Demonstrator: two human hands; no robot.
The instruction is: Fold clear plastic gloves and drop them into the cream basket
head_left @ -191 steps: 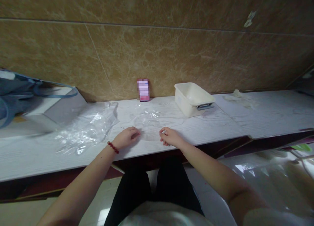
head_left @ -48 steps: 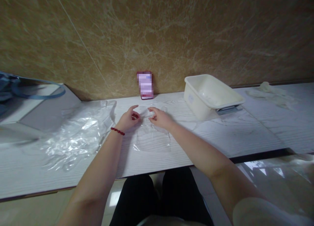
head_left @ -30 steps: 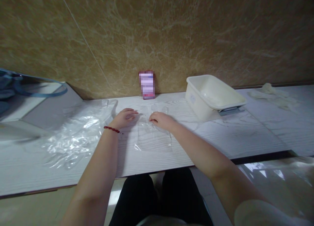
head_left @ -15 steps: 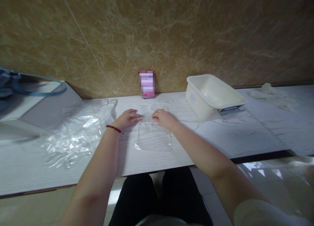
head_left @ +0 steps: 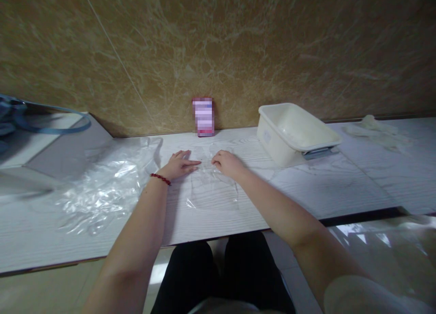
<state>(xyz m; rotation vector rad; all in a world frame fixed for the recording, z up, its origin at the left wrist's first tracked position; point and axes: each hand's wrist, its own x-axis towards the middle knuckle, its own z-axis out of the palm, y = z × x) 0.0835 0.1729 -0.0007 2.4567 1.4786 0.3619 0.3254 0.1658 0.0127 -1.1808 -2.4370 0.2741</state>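
A small clear plastic bag [head_left: 211, 191] lies flat on the white wood-grain counter [head_left: 327, 186] in front of me. My left hand [head_left: 179, 164], with a red bead bracelet at the wrist, rests palm down at the bag's top left, fingers stretched out and pointing right. My right hand [head_left: 227, 163] sits at the bag's top right with its fingers curled and pressed onto the plastic. The two hands are a short gap apart.
A heap of crumpled clear plastic [head_left: 105, 186] lies to the left. A small pink-and-white box [head_left: 203, 117] stands against the brown marble wall. A cream tub [head_left: 294, 132] sits to the right, pale gloves [head_left: 378, 130] beyond it. A blue bag [head_left: 20, 121] is at far left.
Over the last second both hands have stayed at the bag's top edge; the left fingers stretched out flatter toward the right hand. Earlier the hands were lower, near the counter's front edge.
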